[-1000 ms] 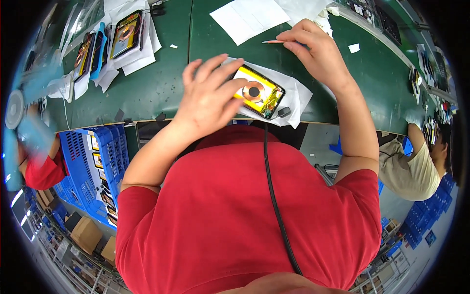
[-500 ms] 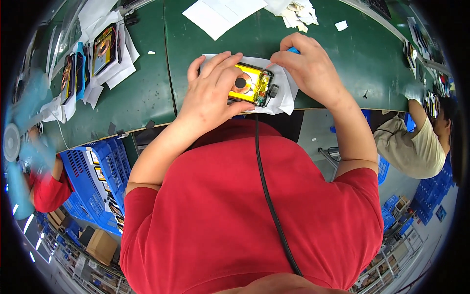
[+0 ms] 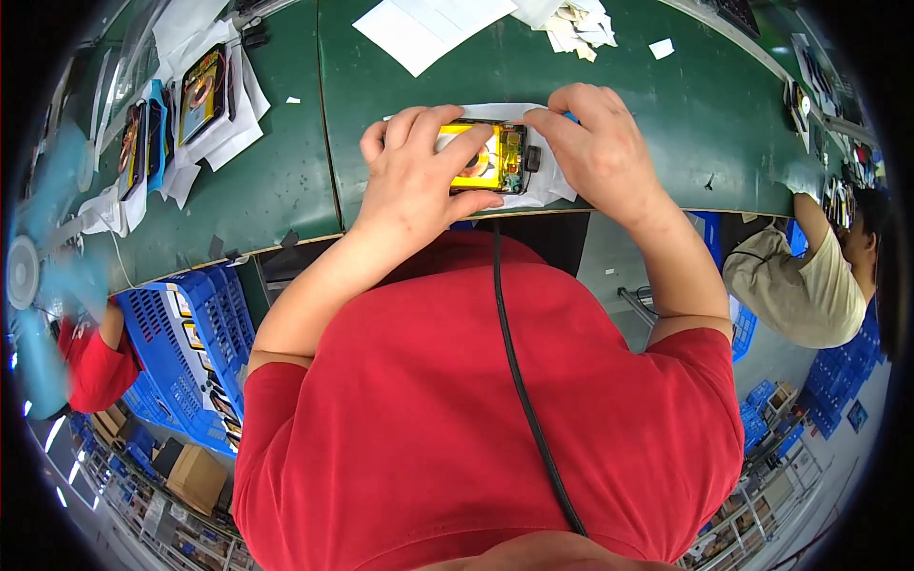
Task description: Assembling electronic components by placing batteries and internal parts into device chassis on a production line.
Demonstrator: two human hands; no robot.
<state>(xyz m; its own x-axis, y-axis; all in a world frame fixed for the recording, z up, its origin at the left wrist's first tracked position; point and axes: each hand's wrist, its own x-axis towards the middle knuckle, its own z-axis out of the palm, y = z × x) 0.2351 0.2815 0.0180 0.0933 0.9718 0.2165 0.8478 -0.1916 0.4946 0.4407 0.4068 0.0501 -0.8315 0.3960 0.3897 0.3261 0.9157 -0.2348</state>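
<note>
An opened flat electronic device (image 3: 513, 157) lies on white paper (image 3: 545, 187) near the table's front edge. It has a yellow-edged inside, a round coil partly under my fingers, and a circuit board at its right end. My left hand (image 3: 416, 167) grips the device, thumb along the near edge and fingers over the far side and top. My right hand (image 3: 602, 143) is closed around a slim tool with a blue handle (image 3: 571, 116), mostly hidden by the fingers. Its fingertips are at the device's far right corner; whether they touch it, I cannot tell. A small black block (image 3: 532, 159) sits against the right end.
Similar devices (image 3: 201, 95) stand among papers at the left. White sheets (image 3: 433, 29) and paper scraps (image 3: 583, 30) lie at the back. A blue crate (image 3: 181, 352) is below the table's left side. A blurred fan (image 3: 24, 276) and co-workers (image 3: 804, 276) flank me. A black cable (image 3: 514, 362) hangs over my front.
My right hand has shifted slightly left and down, toward the device's far corner. My left index finger now reaches across the coil, and the device has turned a little straighter.
</note>
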